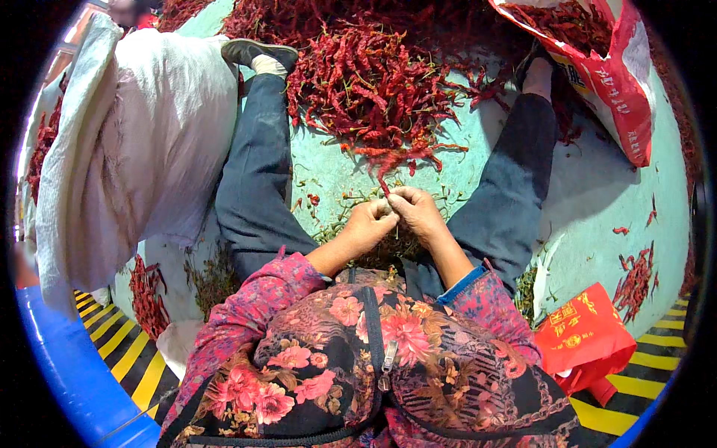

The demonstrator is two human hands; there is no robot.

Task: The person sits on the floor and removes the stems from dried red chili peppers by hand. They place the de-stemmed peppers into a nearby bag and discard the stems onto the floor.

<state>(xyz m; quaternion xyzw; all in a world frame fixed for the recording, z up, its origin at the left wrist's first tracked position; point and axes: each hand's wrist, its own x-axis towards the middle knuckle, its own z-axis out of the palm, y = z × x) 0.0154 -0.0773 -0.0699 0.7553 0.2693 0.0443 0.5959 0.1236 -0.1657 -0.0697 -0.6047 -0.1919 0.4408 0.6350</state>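
Observation:
Both hands meet between my outstretched legs, just below a heap of dried red chili peppers (375, 84). My right hand (417, 213) pinches a dried red chili pepper (383, 182) near its lower end, the pod pointing up towards the heap. Touching it at the fingertips, my left hand (367, 227) has its thumb and forefinger closed at the pepper's stem end; a thin stem shows below the fingers. Loose chilies lie just above the hands. Under and around them is a pile of greenish-brown stems (386, 252), partly hidden by the hands.
A large white woven sack (173, 129) stands at the left. At the upper right is a red and white sack (622, 95) holding chilies. A red bag (585, 336) lies at the lower right. Small chili piles (636, 280) rest on the pale green sheet (594, 196). Part of another person shows at top left.

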